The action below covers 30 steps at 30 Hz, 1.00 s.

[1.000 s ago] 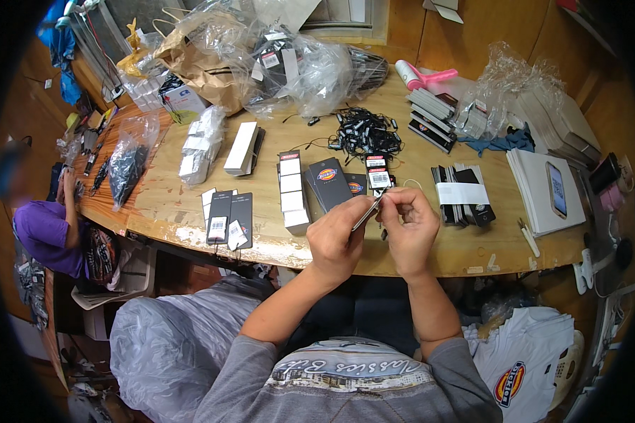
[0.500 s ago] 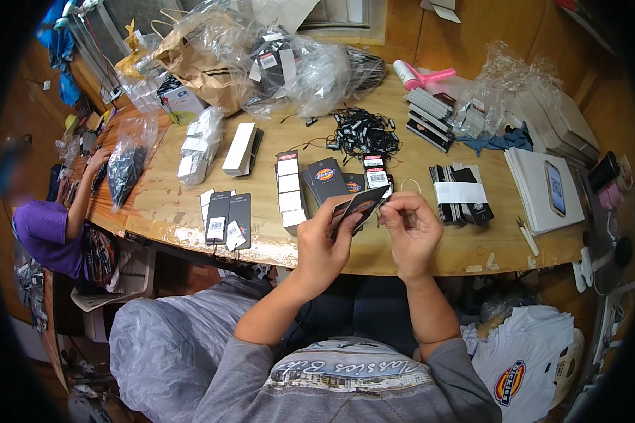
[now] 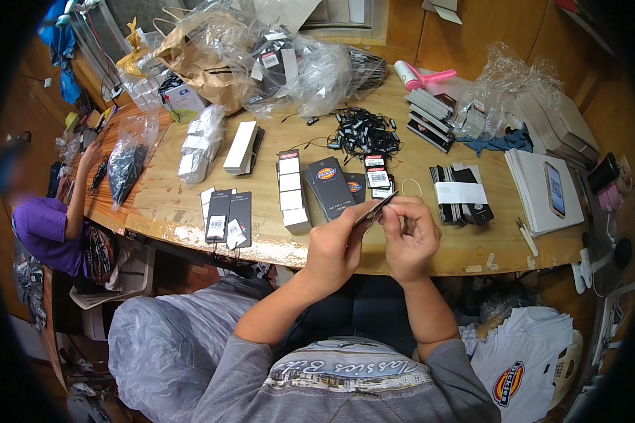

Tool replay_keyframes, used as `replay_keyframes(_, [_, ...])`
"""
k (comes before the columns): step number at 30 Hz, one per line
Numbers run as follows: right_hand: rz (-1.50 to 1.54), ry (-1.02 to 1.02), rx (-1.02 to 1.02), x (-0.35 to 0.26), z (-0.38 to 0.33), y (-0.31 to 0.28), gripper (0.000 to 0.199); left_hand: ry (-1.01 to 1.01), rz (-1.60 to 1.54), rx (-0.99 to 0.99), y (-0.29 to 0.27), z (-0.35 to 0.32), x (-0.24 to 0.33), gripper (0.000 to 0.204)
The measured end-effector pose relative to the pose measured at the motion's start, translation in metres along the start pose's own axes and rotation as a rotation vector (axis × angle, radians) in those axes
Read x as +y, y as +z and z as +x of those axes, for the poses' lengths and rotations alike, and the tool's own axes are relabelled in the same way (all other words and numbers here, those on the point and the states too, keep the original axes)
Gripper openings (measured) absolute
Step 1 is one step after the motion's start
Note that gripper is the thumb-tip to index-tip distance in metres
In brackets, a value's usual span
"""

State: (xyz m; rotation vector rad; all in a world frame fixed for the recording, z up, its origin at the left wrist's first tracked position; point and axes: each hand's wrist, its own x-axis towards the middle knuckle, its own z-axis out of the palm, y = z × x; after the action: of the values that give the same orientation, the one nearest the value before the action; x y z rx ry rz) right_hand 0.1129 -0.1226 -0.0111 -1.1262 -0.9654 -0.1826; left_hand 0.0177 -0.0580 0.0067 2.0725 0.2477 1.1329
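Note:
My left hand [image 3: 331,245] is closed on black hang tags [image 3: 374,211], which are turned nearly edge-on. My right hand [image 3: 410,240] meets their upper end in a pinch on a thin cord [image 3: 420,185], whose pale loop rises above the fingers. The exact spot where cord and tags meet is hidden. Just beyond the hands lie a pile of black hang tags [image 3: 329,187] and a column of small red-topped barcode labels [image 3: 377,176]. A long stack of white labels [image 3: 289,182] stands to their left. Further back is a tangled heap of black strings [image 3: 363,132].
A paper-banded bundle of black tags [image 3: 462,194] lies right, beside tweezers [image 3: 528,236] and a phone [image 3: 555,189] on white sheets. Loose tags [image 3: 227,218] lie left. Plastic bags [image 3: 317,74] crowd the back. A person in purple [image 3: 49,236] works at far left.
The tags in my left hand have tilted from showing a printed face to nearly edge-on. Both hands stay close together. The person at far left has shifted an arm.

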Motion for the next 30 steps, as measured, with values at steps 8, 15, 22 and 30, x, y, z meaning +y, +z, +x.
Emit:
replay_keyframes(8, [-0.11, 0.015, -0.048, 0.01, 0.004, -0.009, 0.01, -0.086, -0.119, -0.197, -0.009, 0.004, 0.0, 0.028])
replay_keyframes(15, [0.192, 0.149, -0.022, 0.003, -0.004, -0.01, 0.008, -0.107, -0.24, 0.064, -0.004, 0.008, -0.004, 0.019])
replay_keyframes(22, [0.047, -0.086, 0.104, 0.002, -0.007, -0.009, 0.01, -0.116, -0.304, 0.192, 0.0, 0.008, 0.009, 0.018])
replay_keyframes(30, [-0.065, -0.189, 0.077, 0.002, -0.009, -0.009, 0.013, -0.028, -0.28, 0.103, 0.002, 0.006, 0.018, 0.02])
